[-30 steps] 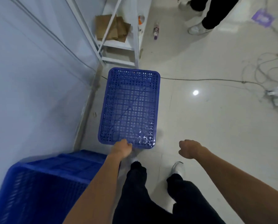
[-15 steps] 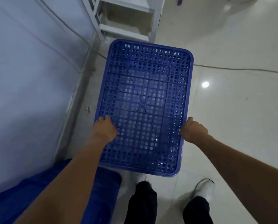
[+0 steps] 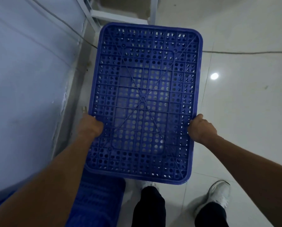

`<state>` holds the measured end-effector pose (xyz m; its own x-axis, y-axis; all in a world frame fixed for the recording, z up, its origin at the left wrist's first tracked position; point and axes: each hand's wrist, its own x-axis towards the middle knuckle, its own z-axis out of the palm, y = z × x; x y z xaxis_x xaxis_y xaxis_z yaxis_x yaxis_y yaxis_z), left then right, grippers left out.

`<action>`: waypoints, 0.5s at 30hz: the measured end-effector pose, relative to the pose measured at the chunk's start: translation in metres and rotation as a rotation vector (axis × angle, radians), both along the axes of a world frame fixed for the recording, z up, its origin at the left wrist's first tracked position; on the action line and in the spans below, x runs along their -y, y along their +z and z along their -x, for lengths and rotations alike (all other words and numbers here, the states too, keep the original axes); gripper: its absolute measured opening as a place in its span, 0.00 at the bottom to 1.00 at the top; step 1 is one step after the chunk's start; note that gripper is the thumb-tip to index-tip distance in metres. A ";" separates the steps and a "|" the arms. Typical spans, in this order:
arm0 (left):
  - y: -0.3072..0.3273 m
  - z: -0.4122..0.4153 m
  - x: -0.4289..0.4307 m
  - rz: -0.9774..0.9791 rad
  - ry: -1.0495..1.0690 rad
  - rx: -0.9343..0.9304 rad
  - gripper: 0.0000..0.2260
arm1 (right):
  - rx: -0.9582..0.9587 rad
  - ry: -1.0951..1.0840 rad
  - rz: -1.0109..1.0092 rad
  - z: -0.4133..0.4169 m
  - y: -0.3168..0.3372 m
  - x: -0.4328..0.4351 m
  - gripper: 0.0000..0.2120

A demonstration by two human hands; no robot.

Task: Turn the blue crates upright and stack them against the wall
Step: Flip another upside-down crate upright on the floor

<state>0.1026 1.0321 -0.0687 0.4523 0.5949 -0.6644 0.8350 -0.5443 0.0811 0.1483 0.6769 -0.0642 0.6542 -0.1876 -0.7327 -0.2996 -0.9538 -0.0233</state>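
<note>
A blue perforated crate (image 3: 143, 99) fills the middle of the head view, upside down, with its ribbed bottom facing me. My left hand (image 3: 91, 126) grips its left long side and my right hand (image 3: 201, 128) grips its right long side, both near the end closest to me. Whether the crate is lifted off the floor I cannot tell. A second blue crate (image 3: 97, 197) sits at the bottom left beside the wall (image 3: 30, 87), partly hidden by my left forearm.
A white metal shelf frame (image 3: 120, 12) stands just beyond the crate against the wall. A thin cable (image 3: 251, 52) runs across the tiled floor at the right. My legs and white shoes (image 3: 219, 192) are below the crate.
My hands went from reaching toward the crate's near end to gripping its two long sides. The crate now looks larger and closer as I have leaned in over it.
</note>
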 end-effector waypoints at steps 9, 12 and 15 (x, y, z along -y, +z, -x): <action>-0.009 0.016 0.020 0.212 -0.107 -0.129 0.12 | -0.031 -0.041 -0.002 -0.007 0.006 0.069 0.14; -0.010 0.017 0.056 0.243 -0.159 -0.132 0.14 | -0.043 -0.064 0.022 -0.004 0.008 0.112 0.14; -0.003 0.005 0.099 0.251 -0.238 -0.167 0.16 | -0.038 -0.085 0.044 0.003 0.013 0.157 0.12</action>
